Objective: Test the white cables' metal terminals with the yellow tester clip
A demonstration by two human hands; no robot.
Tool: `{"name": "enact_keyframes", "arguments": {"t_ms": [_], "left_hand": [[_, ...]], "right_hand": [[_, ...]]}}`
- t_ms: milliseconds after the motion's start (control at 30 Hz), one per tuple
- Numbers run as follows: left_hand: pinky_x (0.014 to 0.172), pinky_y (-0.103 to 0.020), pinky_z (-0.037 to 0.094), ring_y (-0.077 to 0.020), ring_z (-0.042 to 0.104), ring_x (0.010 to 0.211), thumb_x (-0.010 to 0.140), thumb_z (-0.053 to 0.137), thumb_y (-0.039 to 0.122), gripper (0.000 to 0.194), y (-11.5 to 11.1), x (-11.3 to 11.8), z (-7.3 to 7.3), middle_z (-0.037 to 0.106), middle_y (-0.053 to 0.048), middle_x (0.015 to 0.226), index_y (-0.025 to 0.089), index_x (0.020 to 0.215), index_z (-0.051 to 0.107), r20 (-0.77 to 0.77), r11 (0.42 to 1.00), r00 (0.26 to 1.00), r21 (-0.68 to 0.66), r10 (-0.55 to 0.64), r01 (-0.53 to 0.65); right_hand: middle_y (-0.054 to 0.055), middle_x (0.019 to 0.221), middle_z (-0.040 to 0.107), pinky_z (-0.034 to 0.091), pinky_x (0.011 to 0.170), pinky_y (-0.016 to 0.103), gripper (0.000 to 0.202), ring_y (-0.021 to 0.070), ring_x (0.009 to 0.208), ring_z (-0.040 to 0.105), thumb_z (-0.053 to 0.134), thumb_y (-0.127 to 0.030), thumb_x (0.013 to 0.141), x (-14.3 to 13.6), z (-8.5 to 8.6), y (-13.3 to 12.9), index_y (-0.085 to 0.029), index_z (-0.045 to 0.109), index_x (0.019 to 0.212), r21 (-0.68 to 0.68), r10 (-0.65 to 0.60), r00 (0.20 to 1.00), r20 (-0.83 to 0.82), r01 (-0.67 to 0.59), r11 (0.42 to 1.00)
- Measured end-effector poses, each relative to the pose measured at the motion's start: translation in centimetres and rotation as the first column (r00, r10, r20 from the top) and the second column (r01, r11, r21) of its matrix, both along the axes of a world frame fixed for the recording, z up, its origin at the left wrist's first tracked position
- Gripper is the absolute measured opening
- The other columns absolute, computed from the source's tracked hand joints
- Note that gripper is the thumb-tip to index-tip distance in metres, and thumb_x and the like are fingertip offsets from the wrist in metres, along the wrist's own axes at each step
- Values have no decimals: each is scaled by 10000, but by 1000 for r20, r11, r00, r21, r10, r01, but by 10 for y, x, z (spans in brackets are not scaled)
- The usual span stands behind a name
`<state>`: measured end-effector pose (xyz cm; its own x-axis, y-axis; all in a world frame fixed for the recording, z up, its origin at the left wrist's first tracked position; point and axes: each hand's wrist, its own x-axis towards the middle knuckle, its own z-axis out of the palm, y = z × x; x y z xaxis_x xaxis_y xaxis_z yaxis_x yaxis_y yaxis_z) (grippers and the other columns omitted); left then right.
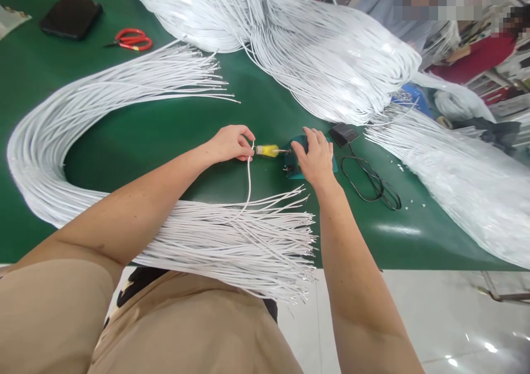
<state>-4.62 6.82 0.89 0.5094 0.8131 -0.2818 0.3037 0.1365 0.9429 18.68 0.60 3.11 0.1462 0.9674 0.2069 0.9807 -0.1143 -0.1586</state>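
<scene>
My left hand (234,143) is closed in a pinch on a white cable (249,178) near its end. The cable hangs down from the fingertips towards a thick bundle of white cables (232,236) along the near table edge. Just right of those fingertips is a yellow piece with a pale tip (267,151), joined by a metal shaft to a small teal device (295,167). My right hand (313,154) lies over that device with thumb and fingers apart, covering much of it.
Red-handled scissors (133,39) and a black square box (71,16) lie at the far left of the green table (124,147). Large white cable bundles (331,53) fill the back and right. A black cord (372,183) loops beside the device. Another person's red sleeve (476,59) shows beyond.
</scene>
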Motion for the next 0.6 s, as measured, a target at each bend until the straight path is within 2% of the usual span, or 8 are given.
{"name": "enact_keyframes", "arguments": {"t_ms": [100,167,267,333,400,467,600], "left_hand": [[720,-344,586,-182,703,664,625,814,217,521,1,-4,5,740,-69,748,124,1091,598,38,1000,999,20,16,-17],[754,-350,583,-179,703,699,632,823,268,585,1,-5,9,743,-72,772,119,1154,607,74,1000,997,27,1,-3],[818,-346,572,-176,706,773,650,818,323,512,-1,-5,15,742,-80,821,113,1091,661,115,999,993,11,-32,31],[828,-331,565,-169,707,796,650,818,321,439,-3,-3,18,740,-79,850,118,1014,679,137,999,990,-16,-33,36],[817,-310,560,-160,706,799,647,820,312,393,-5,-1,19,737,-70,852,125,961,673,150,998,988,-40,-36,42],[803,-288,553,-147,700,796,651,818,326,370,-8,0,19,732,-60,839,131,921,658,153,997,987,-48,-51,59],[794,-261,541,-126,680,792,651,812,380,378,-16,1,23,722,-51,848,135,881,637,103,993,988,-10,-112,113]], "right_hand": [[145,1379,570,357,1109,467,501,266,1306,492,427,-422,944,34,6,-15,-154,531,1354,172,-7,997,-80,21,985],[156,1285,635,418,1059,422,479,261,1216,564,441,-391,927,67,2,-37,-127,576,1303,239,-101,986,-130,130,962],[178,1191,677,450,1009,475,432,305,1133,610,480,-334,880,116,-16,-82,-111,640,1215,112,-347,929,-131,362,926],[216,1226,652,428,1017,534,451,352,1156,595,513,-335,864,137,-33,-112,-90,642,1220,6,-499,865,-55,500,866],[215,1360,570,377,1067,558,470,360,1251,532,502,-346,883,144,-50,-135,-95,616,1264,-22,-526,850,-23,526,850],[195,1459,483,315,1110,575,479,344,1337,453,455,-357,919,141,-62,-148,-115,575,1314,13,-511,859,-17,512,859],[189,1456,488,308,1100,586,464,329,1339,444,422,-378,938,133,-71,-152,-146,571,1310,93,-493,870,-33,493,865]]}}
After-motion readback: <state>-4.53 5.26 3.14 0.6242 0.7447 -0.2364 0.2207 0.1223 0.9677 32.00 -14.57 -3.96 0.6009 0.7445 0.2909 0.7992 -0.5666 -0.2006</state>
